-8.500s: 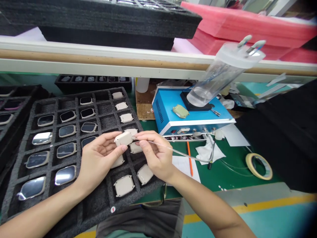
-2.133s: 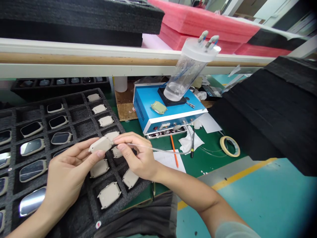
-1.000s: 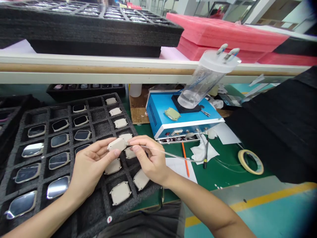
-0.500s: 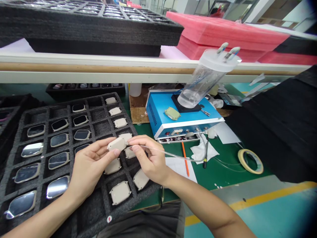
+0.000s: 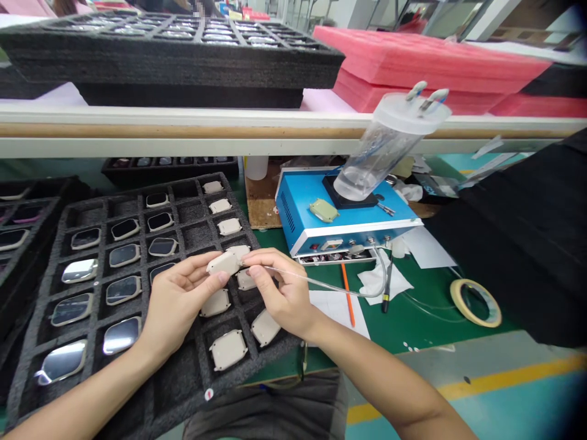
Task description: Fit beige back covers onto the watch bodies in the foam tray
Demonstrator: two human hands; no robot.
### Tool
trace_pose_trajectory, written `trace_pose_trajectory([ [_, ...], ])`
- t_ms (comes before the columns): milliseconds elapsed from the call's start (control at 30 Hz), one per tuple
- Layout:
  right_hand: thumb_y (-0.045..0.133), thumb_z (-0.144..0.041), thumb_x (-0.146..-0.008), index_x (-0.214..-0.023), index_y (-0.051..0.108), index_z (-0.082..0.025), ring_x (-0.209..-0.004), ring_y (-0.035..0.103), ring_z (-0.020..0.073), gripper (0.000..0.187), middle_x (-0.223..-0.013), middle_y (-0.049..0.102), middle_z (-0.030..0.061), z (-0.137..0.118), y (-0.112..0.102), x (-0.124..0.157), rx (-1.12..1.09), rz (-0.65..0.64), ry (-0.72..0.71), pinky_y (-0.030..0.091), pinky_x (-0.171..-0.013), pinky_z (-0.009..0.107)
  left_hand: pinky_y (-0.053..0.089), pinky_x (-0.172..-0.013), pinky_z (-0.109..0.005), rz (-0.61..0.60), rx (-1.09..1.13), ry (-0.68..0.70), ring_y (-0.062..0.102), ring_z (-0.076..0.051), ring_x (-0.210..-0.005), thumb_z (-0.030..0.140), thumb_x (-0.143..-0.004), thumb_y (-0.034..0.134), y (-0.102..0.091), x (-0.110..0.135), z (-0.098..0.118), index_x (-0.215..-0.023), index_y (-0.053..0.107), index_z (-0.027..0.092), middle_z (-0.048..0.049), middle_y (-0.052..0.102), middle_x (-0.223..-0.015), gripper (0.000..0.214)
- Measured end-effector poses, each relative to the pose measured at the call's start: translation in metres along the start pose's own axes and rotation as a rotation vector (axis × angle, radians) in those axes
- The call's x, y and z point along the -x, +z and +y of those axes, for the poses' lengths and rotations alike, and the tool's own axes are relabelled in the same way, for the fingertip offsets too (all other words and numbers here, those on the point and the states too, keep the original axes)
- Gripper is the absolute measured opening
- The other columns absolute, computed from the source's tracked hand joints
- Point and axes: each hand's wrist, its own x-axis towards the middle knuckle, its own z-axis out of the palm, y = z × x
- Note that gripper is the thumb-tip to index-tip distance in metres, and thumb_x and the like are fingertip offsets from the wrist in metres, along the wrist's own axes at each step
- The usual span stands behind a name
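Observation:
My left hand [image 5: 177, 299] pinches a beige watch case [image 5: 222, 264] between thumb and fingers, above a black foam tray [image 5: 191, 212]. My right hand [image 5: 288, 299] is closed on the end of a thin clear tube [image 5: 332, 286], its tip at the case's right edge; my fingers partly hide the contact. From there the tube runs right to a blue box-shaped machine [image 5: 293, 205]. Beige watch cases [image 5: 228, 349] lie in the tray's right columns. Watches with dark or shiny screens [image 5: 123, 289] fill pockets to the left.
A clear cylinder [image 5: 373, 159] and a pale green watch case [image 5: 323, 210] rest on the machine. Nearby lie an orange stick [image 5: 347, 294], a dark pen [image 5: 387, 287], crumpled tissue and a tape roll [image 5: 476, 302]. A shelf [image 5: 183, 146] above holds black and pink foam trays [image 5: 413, 61].
The whole view has shifted slightly, so things appear a little further right. Both hands keep the same hold on the watch case and tube.

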Motion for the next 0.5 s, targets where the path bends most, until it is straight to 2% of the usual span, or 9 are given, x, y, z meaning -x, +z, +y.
trace_pose_trajectory([
  [367,0.059,-0.021,-0.102,-0.102,0.074,-0.024,-0.098,0.075,0.0179,0.015,-0.103,0.077,0.0062,0.0013,0.002,-0.0015,-0.017,0.002,-0.011,0.063,-0.084,0.03,0.065,-0.089,-0.039,0.024,-0.008,0.023,0.08,-0.031,-0.1,0.044,-0.065,0.098,0.0031,0.0015,0.0007,-0.115,0.078,0.016,-0.0148,0.083,-0.111,0.061],
  [500,0.06,-0.022,-0.101,-0.102,0.075,-0.023,-0.097,0.075,0.0187,0.015,-0.103,0.078,0.0062,-0.0019,0.0005,0.0018,0.003,0.007,-0.022,0.064,-0.085,0.032,0.064,-0.088,-0.037,0.047,-0.058,0.085,0.078,-0.026,-0.094,0.042,-0.069,0.095,-0.0013,-0.002,0.0062,-0.109,0.078,0.015,-0.0117,0.083,-0.105,0.051],
])
